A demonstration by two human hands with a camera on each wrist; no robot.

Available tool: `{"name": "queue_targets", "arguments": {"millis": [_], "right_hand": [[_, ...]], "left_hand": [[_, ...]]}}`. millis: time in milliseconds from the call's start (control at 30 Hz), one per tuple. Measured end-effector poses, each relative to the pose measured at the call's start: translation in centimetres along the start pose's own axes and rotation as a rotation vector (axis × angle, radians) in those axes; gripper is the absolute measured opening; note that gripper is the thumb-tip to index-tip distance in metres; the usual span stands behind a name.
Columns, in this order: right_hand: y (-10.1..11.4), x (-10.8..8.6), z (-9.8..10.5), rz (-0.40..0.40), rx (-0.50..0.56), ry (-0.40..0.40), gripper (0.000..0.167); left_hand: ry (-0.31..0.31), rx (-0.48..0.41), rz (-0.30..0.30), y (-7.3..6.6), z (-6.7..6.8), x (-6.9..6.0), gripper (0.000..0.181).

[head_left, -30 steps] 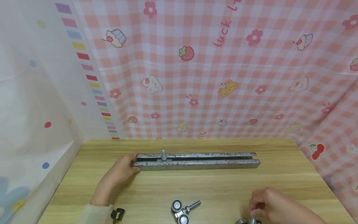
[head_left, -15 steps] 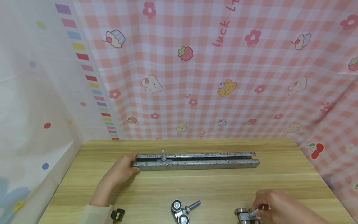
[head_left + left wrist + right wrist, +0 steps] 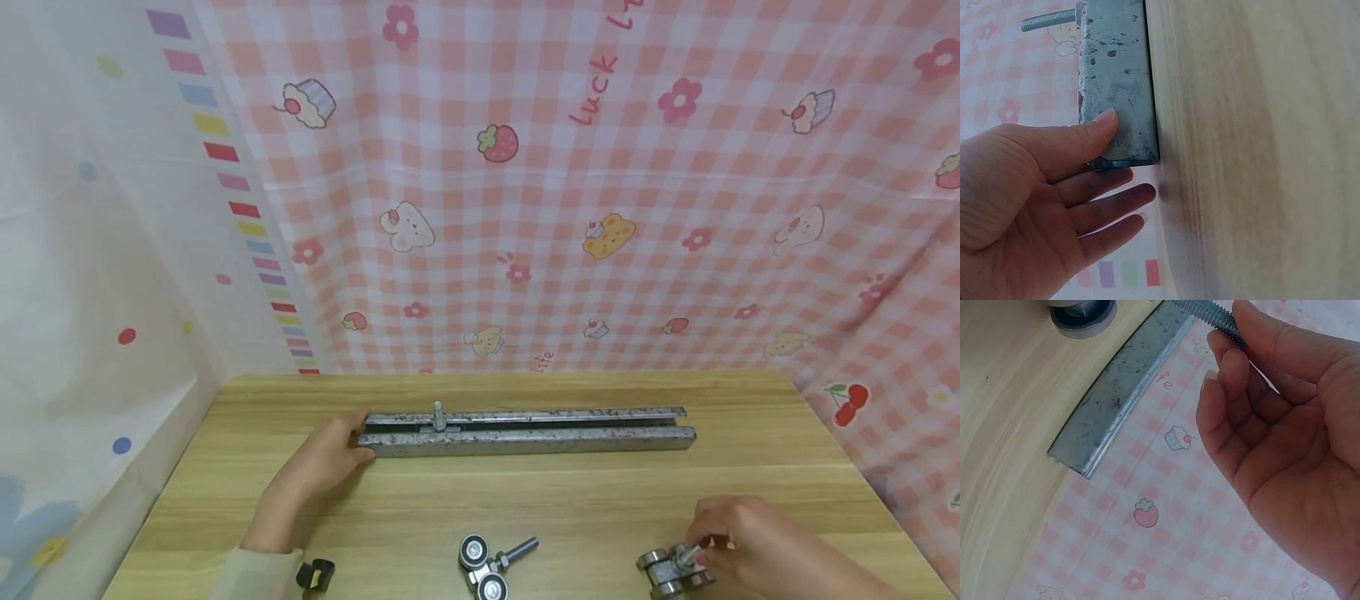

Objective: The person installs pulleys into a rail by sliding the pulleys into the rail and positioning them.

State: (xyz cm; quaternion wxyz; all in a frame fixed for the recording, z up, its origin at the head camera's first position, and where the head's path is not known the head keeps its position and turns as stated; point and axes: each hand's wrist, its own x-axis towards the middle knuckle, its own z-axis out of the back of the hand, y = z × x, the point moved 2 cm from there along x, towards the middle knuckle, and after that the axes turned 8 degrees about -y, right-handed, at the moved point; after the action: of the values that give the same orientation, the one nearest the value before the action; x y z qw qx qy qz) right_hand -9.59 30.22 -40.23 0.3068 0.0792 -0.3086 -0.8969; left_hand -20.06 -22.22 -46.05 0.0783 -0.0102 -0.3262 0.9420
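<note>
A grey metal channel rail (image 3: 532, 442) with worn, speckled faces lies across the table, its slot facing up. One roller trolley sits inside near the left end, its threaded bolt (image 3: 438, 414) standing out of the slot. My left hand (image 3: 326, 457) holds that end; in the left wrist view the thumb (image 3: 1100, 128) presses the rail's side, while several fingers extend past its end. At the lower right, my right hand (image 3: 750, 542) pinches the bolt (image 3: 1210, 315) of a second roller trolley (image 3: 667, 572) between thumb and fingers. The trolley is tilted, and whether its wheels touch the table cannot be told.
Another roller trolley (image 3: 480, 571) lies on its side at the front middle, bolt pointing right. A small black-and-yellow piece (image 3: 317, 573) lies beside the left sleeve (image 3: 258, 573). Behind the wooden table (image 3: 450, 500) hangs a pink checked cloth (image 3: 555, 283).
My right hand has moved a little up and to the right, bringing the gripped trolley further into view and tilting it. The left hand and the rail stay put.
</note>
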Motion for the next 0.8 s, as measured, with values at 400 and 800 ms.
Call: {"name": "queue_targets", "arguments": {"millis": [400, 800], "right_hand": [[-1.7, -0.2, 0.4, 0.124, -0.053, -0.159, 0.022], [-3.4, -0.3, 1.7, 0.050, -0.098, -0.222, 0.023]], "left_hand": [[0.006, -0.002, 0.009, 0.0, 0.0, -0.1, 0.067], [0.003, 0.002, 0.006, 0.1, -0.1, 0.0, 0.066]]}}
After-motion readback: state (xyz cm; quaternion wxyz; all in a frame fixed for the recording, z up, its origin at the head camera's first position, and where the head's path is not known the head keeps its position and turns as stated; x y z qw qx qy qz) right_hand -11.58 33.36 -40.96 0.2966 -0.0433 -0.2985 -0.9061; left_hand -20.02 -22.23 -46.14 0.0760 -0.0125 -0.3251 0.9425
